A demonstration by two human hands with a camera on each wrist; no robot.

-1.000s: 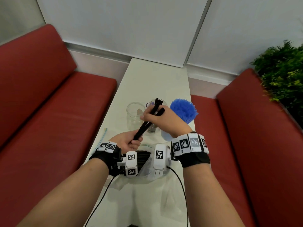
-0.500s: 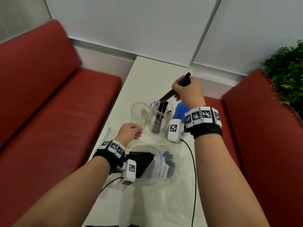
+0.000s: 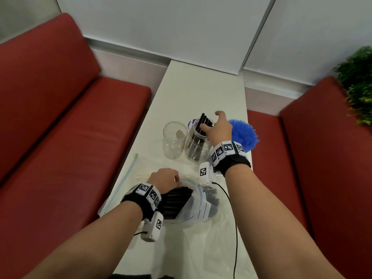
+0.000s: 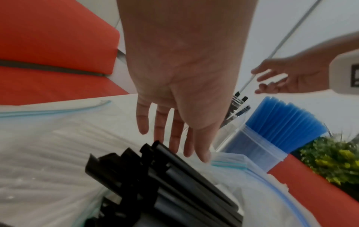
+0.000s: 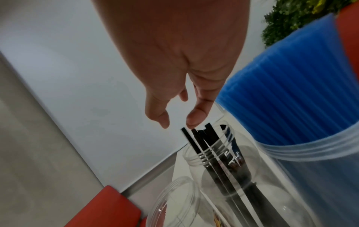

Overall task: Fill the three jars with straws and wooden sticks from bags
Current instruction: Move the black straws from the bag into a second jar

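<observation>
Right hand: fingers loose over the black straws in the middle jar; we tap them level.
Left hand: flat and empty at the bag; we gather few straws next.

A narrow white counter runs to the pale wall panels, flanked by red cushioned benches on the left and right, with a leafy green plant at far right.
</observation>
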